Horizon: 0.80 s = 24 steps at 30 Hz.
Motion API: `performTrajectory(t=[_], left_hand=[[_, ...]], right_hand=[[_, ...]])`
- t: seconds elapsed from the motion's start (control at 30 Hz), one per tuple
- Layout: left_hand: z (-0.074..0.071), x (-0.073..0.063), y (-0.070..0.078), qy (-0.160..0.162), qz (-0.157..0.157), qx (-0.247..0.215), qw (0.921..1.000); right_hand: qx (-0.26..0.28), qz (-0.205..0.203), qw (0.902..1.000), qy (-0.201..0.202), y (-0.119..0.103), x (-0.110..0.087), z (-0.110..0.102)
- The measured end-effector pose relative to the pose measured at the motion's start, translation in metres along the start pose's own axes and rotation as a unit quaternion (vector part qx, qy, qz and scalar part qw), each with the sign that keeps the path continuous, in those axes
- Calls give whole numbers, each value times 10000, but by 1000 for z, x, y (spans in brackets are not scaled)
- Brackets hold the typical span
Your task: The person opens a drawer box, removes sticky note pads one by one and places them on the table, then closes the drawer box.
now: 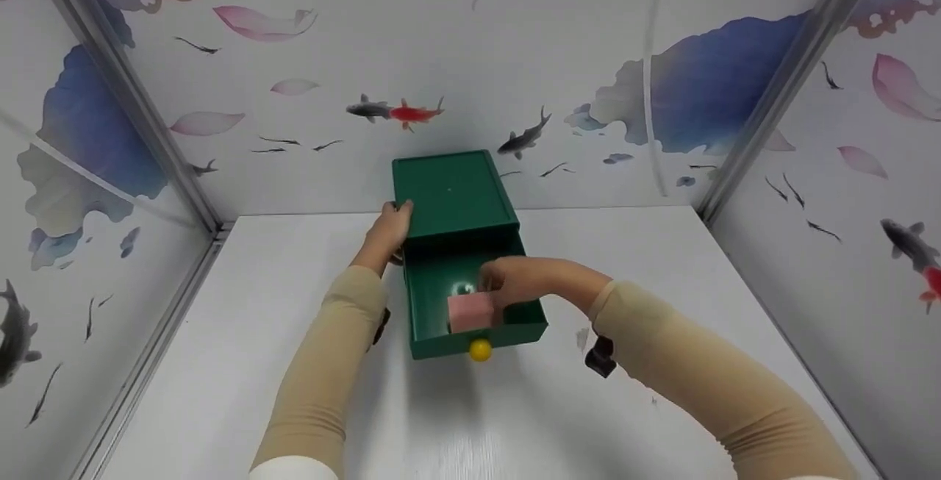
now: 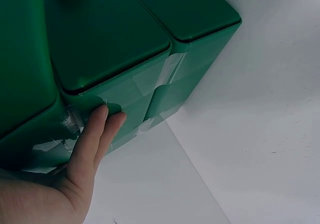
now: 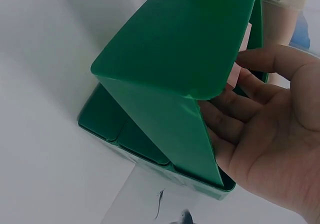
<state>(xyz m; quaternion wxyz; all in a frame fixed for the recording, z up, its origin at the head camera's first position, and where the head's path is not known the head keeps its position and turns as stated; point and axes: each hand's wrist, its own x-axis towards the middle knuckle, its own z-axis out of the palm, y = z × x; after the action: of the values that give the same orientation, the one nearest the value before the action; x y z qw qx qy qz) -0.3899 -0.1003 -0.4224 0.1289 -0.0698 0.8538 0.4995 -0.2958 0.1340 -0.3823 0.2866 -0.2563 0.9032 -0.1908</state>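
two beige sleeves come in nearest the viewer, the left sleeve (image 1: 316,377) and the right sleeve (image 1: 698,355), above a white table (image 1: 581,421). a small black device (image 1: 600,359) sits under the right wrist.

beyond them, a round yellow knob (image 1: 480,350) marks the front of a green drawer (image 1: 435,348), which is pulled out towards the viewer. just behind that front wall, inside the drawer, is a pink block (image 1: 469,312); whether it touches the drawer floor cannot be told. the right hand (image 1: 518,280) reaches in over the drawer's right side, its thumb and fingers closed in a pinch on the block.

farther back, the left hand (image 1: 390,228) rests at the left side of the green cabinet (image 1: 456,193) that the drawer slides from. the left wrist view shows two of its fingers straight, side by side, pressed against the cabinet's side, where clear tape (image 2: 172,66) runs across. two closed lower drawers (image 2: 110,34) show beneath the pulled-out one, the nearer with a yellow knob of its own.

behind everything stands a white back wall (image 1: 456,46), printed with pink petals, blue leaf shapes and red and grey fish.
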Motion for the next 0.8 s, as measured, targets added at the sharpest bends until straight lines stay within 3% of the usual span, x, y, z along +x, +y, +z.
performTrajectory(t=[0.17, 0.47, 0.63, 0.8], left_hand=[[0, 2, -1, -2, -37, -58, 10000], [0, 6, -1, 22, -123, -112, 9999], [1, 6, 0, 71, -116, -116, 9998], [1, 6, 0, 69, -181, -85, 9998]], right_hand=[[-344, -179, 9992, 112, 1, 1, 3], [-422, -297, 9974, 494, -1, 0, 9], [-288, -396, 9960, 743, 2, -2, 10], [244, -337, 9931, 1097, 6, -10, 8]])
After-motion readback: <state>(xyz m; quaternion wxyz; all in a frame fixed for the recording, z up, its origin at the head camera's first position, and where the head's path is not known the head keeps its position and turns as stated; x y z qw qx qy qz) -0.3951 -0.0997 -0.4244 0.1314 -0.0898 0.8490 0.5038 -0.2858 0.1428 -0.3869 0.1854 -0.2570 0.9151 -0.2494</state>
